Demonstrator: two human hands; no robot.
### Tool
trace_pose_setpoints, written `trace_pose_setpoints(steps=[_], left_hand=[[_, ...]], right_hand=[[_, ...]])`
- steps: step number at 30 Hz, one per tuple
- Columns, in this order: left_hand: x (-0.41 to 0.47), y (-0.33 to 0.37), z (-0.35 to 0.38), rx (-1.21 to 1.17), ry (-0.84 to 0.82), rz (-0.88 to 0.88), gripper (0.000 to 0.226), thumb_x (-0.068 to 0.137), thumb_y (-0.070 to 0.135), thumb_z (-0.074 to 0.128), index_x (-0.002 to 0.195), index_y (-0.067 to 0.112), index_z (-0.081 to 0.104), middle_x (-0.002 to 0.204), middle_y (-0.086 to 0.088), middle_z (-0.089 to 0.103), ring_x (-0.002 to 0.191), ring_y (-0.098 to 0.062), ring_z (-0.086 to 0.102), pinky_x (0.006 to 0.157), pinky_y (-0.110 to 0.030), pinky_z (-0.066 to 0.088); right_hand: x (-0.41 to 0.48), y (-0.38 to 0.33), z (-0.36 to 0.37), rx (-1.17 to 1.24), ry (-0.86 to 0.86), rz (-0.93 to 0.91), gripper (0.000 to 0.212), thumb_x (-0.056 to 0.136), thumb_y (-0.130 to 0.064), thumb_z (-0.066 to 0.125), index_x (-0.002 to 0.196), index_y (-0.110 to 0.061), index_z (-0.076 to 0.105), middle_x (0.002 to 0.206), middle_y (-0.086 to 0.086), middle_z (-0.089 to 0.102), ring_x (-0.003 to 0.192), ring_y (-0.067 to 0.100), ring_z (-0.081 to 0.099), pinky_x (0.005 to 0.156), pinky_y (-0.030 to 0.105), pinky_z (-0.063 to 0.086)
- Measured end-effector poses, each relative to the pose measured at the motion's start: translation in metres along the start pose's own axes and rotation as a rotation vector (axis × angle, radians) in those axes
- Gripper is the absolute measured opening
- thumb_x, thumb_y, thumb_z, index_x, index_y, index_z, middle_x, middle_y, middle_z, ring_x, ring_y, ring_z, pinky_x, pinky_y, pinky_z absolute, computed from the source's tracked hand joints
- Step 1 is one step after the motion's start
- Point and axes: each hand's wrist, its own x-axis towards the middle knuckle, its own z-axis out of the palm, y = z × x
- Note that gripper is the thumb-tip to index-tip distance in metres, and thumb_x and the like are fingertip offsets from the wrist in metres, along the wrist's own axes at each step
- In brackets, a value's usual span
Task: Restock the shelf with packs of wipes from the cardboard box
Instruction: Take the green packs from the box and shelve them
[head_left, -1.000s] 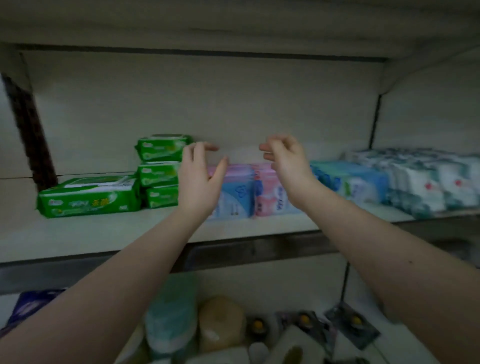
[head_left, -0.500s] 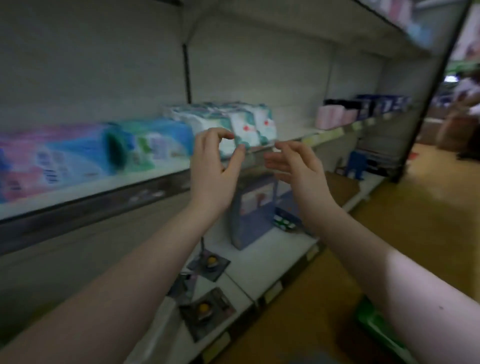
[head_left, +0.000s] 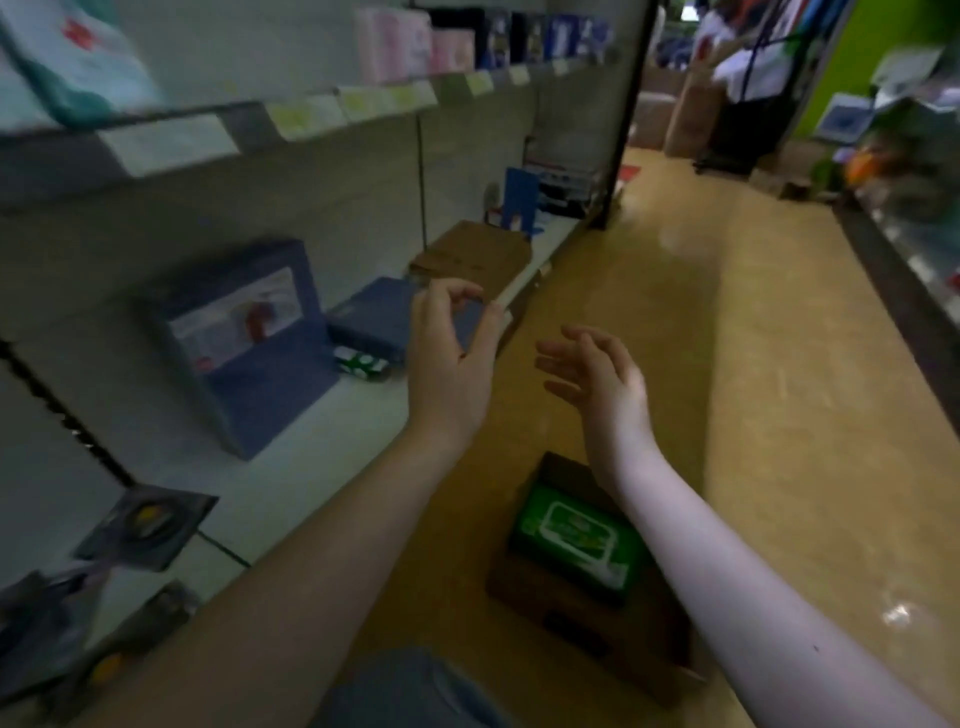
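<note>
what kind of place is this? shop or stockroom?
Most likely a retail shop aisle, not a stockroom. Price labels run along the shelf edge, packaged goods face out on it, and a cardboard box with a green pack of wipes sits on the aisle floor, ready for restocking.

Single head-worn view, looking forward and down along the aisle. Shelving (head_left: 322, 104) runs along the left; the cardboard box (head_left: 587, 603) sits low and near, on the floor (head_left: 779, 364).
</note>
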Motion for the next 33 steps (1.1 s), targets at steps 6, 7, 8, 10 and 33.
trace_pose_setpoints(steps=[6,7,8,10,33], left_hand=[[-0.047,-0.061,0.103,-0.083,-0.127,-0.432,0.012,0.093,0.035,0.051,0.103,0.028,0.048,0.109,0.005,0.053,0.101,-0.01,0.052,0.081,-0.025,0.045],[-0.054,-0.072,0.12,-0.096,-0.14,-0.524,0.013,0.093,0.036,0.051,0.103,0.029,0.048,0.11,0.006,0.052,0.102,-0.009,0.052,0.078,-0.023,0.044],[-0.061,-0.084,0.134,-0.085,-0.153,-0.6,0.013,0.093,0.037,0.051,0.103,0.03,0.048,0.111,0.006,0.052,0.101,-0.01,0.052,0.075,-0.021,0.042],[-0.075,-0.107,0.151,-0.058,-0.192,-0.706,0.014,0.093,0.037,0.05,0.103,0.029,0.047,0.111,0.005,0.052,0.098,-0.01,0.054,0.07,-0.021,0.044],[-0.136,-0.261,0.206,0.461,-0.701,-1.039,0.061,0.089,0.017,0.057,0.141,0.008,0.025,0.139,-0.014,0.037,0.124,-0.032,0.041,0.094,-0.038,0.04]], right_hand=[[0.015,0.074,-0.081,-0.051,0.193,0.19,0.022,0.1,-0.027,0.037,0.108,-0.019,0.056,0.104,0.006,0.068,0.097,0.019,0.066,0.084,0.033,0.051],[0.018,0.087,-0.094,-0.053,0.216,0.22,0.022,0.1,-0.027,0.037,0.108,-0.019,0.056,0.105,0.006,0.068,0.097,0.019,0.066,0.085,0.033,0.051],[0.02,0.1,-0.105,-0.054,0.243,0.249,0.023,0.1,-0.027,0.038,0.11,-0.018,0.056,0.106,0.007,0.067,0.098,0.02,0.065,0.085,0.033,0.05],[0.023,0.123,-0.124,-0.034,0.299,0.309,0.023,0.1,-0.026,0.038,0.112,-0.014,0.055,0.106,0.009,0.066,0.099,0.022,0.064,0.084,0.034,0.05],[0.012,0.323,-0.209,-0.228,0.481,0.802,0.048,0.097,-0.02,0.044,0.142,-0.01,0.031,0.14,0.018,0.042,0.126,0.035,0.045,0.105,0.05,0.038]])
